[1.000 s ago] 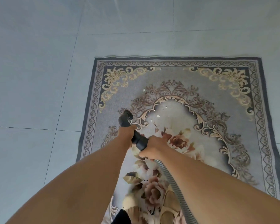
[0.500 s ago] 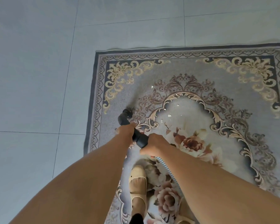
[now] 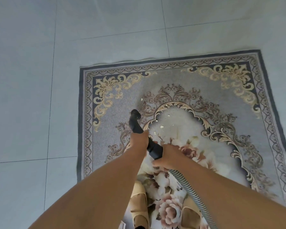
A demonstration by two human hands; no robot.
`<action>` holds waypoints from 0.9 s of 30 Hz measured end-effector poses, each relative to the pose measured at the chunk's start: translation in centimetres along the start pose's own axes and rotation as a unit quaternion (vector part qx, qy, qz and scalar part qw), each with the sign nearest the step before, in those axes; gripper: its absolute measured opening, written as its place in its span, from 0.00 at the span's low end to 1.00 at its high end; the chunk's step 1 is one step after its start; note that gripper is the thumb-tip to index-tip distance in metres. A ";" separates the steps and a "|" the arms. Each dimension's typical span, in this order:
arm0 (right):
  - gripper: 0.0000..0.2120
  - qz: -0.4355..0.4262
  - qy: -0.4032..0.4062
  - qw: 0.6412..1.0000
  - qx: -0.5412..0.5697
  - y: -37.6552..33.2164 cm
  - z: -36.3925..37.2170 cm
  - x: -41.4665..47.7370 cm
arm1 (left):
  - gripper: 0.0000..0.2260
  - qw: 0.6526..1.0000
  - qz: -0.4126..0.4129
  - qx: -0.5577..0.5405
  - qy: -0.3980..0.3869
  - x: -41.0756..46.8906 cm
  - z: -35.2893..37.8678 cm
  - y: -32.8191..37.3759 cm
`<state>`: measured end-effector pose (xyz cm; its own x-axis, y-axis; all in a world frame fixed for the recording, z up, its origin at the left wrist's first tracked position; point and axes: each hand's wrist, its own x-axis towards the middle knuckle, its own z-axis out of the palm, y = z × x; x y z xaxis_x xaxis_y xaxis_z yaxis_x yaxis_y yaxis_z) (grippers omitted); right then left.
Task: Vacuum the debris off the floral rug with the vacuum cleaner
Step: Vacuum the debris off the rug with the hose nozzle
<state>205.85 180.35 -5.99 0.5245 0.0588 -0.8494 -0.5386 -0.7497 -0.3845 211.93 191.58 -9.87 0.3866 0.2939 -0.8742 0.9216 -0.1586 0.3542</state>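
Observation:
The floral rug (image 3: 210, 103) lies flat on the tiled floor, grey-blue with gold scrolls and pink flowers. Small pale bits of debris (image 3: 162, 126) are scattered on its light centre panel, with one fleck further up (image 3: 141, 99). A black vacuum nozzle (image 3: 135, 120) points down at the rug, left of the debris. My left hand (image 3: 139, 139) grips the nozzle tube from above. My right hand (image 3: 168, 157) holds the black tube lower down, where the grey ribbed hose (image 3: 190, 194) joins and runs off toward the bottom edge.
Grey floor tiles (image 3: 40, 96) surround the rug on the left and far side. My two feet in beige slippers (image 3: 139, 200) stand on the rug's near end. The vacuum's body is out of view.
The view has shifted, so the rug sits lower and more to the right in frame. Both feet now stand on the rug. The nozzle has edged forward, and my grip is unchanged.

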 end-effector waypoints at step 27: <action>0.19 0.012 0.153 0.972 0.175 2.9 -0.2 3.9 | 0.17 0.982 0.091 0.156 -0.062 1.9 6.9 5.7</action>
<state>206.40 178.28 -10.35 0.6525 -0.1953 -0.7322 -0.7161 -0.4748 -0.5116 217.67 184.69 -11.84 0.5187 0.1199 -0.8465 0.7745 -0.4852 0.4059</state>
